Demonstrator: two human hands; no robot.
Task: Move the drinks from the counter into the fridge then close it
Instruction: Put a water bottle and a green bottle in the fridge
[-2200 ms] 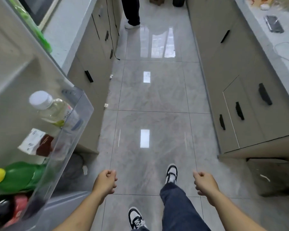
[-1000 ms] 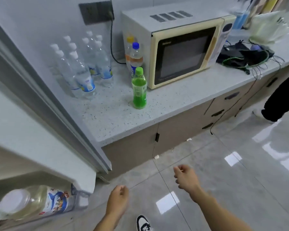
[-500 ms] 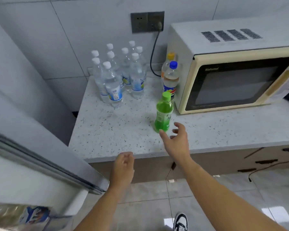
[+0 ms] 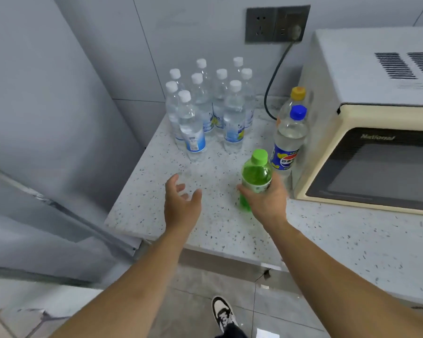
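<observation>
My right hand (image 4: 266, 201) wraps the green bottle (image 4: 255, 176) at centre frame on the counter (image 4: 156, 215); my left hand (image 4: 181, 203) hovers spread-fingered, empty, below the water bottles (image 4: 205, 111).

Roughly nine water bottles (image 4: 192, 128), three soda bottles (image 4: 255, 176), one microwave (image 4: 376, 118).

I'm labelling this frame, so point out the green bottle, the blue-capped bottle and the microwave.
green bottle (image 4: 256, 173), head view, on its green shoulder below the cap
blue-capped bottle (image 4: 289, 132), head view, on its clear upper body
microwave (image 4: 376, 167), head view, on its dark door window
</observation>
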